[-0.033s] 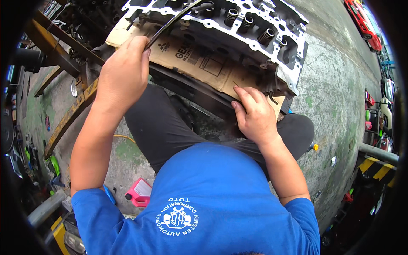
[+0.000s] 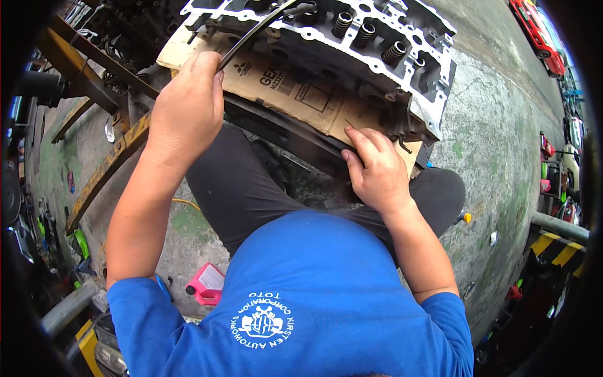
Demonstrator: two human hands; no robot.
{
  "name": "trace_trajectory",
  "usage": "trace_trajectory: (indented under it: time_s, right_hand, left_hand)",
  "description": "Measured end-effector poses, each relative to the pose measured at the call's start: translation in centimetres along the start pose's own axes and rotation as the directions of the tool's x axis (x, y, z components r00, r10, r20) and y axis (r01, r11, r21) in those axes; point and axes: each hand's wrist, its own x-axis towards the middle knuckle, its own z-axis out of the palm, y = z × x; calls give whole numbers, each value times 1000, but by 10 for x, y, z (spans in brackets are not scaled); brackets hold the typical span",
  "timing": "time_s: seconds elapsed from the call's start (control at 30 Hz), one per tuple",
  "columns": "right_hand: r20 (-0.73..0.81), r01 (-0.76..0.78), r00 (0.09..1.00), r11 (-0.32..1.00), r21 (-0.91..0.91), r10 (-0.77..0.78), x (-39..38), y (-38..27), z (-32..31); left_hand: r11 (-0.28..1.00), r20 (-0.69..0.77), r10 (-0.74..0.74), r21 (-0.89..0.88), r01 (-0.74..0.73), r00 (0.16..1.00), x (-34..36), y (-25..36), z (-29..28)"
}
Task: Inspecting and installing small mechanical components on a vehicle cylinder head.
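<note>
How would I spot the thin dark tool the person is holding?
Find the big grey metal engine head resting on cardboard across the lap. From the left hand a slim, curved black bar rises onto it, unlike the short coiled springs nearby.

The person wears a short-sleeved blue shirt (image 2: 326,295) with a round white printed emblem (image 2: 261,320) and dark grey trousers (image 2: 232,182).

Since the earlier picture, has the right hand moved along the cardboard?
No. The right hand rests at the same spot on the cardboard edge, below the cylinder head.
</note>
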Motion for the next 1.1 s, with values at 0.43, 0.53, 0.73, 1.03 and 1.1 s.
trace_trajectory:
  time_s: [0.43,0.53,0.73,1.03,1.1]
  right_hand:
    - [40,-51,998,995,82,48,-41,4,-3]
    - [-11,-83,996,987,137,86,-44,5,-12]
    - [-238,-151,954,977,151,184,-51,49,-55]
    - [-350,-372,831,900,227,432,-79,150,-84]
    - [-301,-455,815,868,199,496,-80,136,-92]
  left_hand:
    - [959,309,-245,215,183,919,188,-114,-43]
    - [937,70,-84,344,54,994,181,-108,-21]
    - [964,-326,50,-230,-131,944,61,-57,2]
    - [961,982,153,-174,-216,-108,-96,102,231]
    - [914,964,89,-179,-363,-252,-125,102,303]
